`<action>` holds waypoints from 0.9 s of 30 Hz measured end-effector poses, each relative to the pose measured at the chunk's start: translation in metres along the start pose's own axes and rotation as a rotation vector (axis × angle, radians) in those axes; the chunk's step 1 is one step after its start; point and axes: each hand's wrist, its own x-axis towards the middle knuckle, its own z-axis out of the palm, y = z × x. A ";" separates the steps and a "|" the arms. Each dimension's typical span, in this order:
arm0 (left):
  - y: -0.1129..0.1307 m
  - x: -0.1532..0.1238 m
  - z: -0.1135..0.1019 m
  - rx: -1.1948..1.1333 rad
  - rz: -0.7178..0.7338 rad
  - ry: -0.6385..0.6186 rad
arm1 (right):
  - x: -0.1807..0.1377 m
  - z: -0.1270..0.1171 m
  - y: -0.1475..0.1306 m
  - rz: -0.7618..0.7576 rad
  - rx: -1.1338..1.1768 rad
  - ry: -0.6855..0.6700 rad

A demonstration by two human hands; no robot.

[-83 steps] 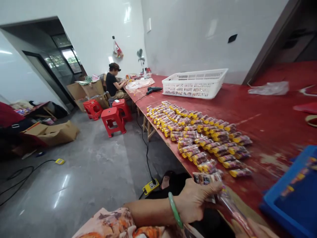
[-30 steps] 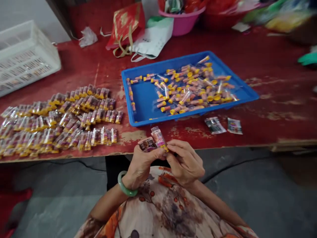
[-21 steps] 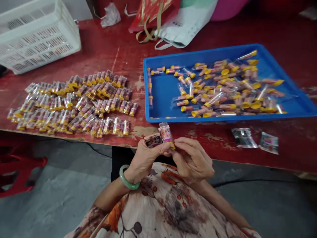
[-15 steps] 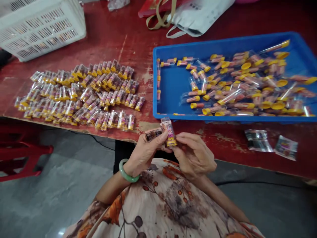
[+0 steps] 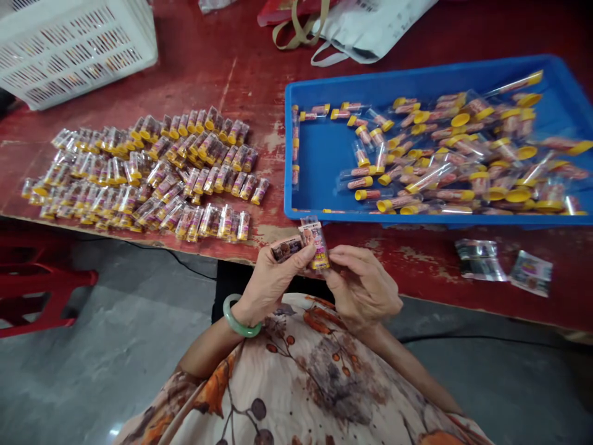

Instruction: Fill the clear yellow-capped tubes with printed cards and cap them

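Note:
My left hand (image 5: 273, 278), with a green bangle on the wrist, pinches a small stack of printed labels (image 5: 286, 247). My right hand (image 5: 364, 287) grips a clear yellow-capped tube (image 5: 315, 243) wrapped in a printed label, held upright between both hands just off the table's front edge. Both hands are closed and touching each other. Rows of several finished labelled tubes (image 5: 148, 173) lie on the red table (image 5: 222, 74) to the left. A blue tray (image 5: 319, 164) on the right holds several unlabelled yellow-capped tubes (image 5: 440, 154).
A white slotted basket (image 5: 74, 46) stands at the back left. Two loose printed packets (image 5: 479, 259) lie near the front edge on the right. Bags with handles (image 5: 352, 28) sit behind the tray. A red stool (image 5: 32, 290) is on the floor at left.
The view swung from the room and a distant seated person down onto the table. Over the last second my hands stay together on the tube, turning it slightly upright.

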 end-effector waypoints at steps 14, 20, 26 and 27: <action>-0.004 -0.003 0.000 0.057 0.017 -0.028 | -0.001 -0.017 0.022 0.107 0.238 -0.255; -0.004 -0.003 -0.001 0.100 -0.019 -0.004 | 0.015 -0.023 0.028 0.348 0.473 -0.299; -0.006 -0.005 -0.008 0.220 0.083 0.035 | 0.049 -0.009 0.025 0.595 0.382 -0.441; -0.006 -0.006 -0.010 0.235 0.094 0.032 | 0.054 -0.006 0.021 0.626 0.361 -0.490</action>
